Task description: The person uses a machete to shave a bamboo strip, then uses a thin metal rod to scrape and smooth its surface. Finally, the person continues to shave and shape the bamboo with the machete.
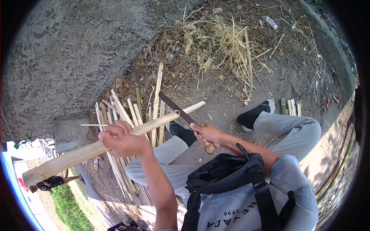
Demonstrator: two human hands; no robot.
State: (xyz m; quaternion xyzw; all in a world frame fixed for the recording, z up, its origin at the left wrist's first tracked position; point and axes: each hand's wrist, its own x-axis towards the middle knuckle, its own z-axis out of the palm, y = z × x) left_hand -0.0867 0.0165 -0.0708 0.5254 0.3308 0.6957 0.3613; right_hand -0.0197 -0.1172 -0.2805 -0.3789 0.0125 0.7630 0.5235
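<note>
A long pale strip of split wood or bamboo (69, 158) runs slantwise across the view, its wide end at the lower left. My left hand (122, 140) is wrapped round it near the middle. A thin sliver (92, 125) sticks out beside my left fingers. My right hand (208, 135) grips the wooden handle (210, 148) of a long dark blade (173, 106). The blade crosses the strip near its narrow end, where a small pale curl of shaving (177, 112) shows against it.
Many pale strips (119, 169) lie on the ground at the left, beside a rough grey rock or wall (77, 57). Dry shavings (227, 42) are heaped ahead. A black bag (223, 173) hangs at my front. Another person (54, 182) is at the far lower left.
</note>
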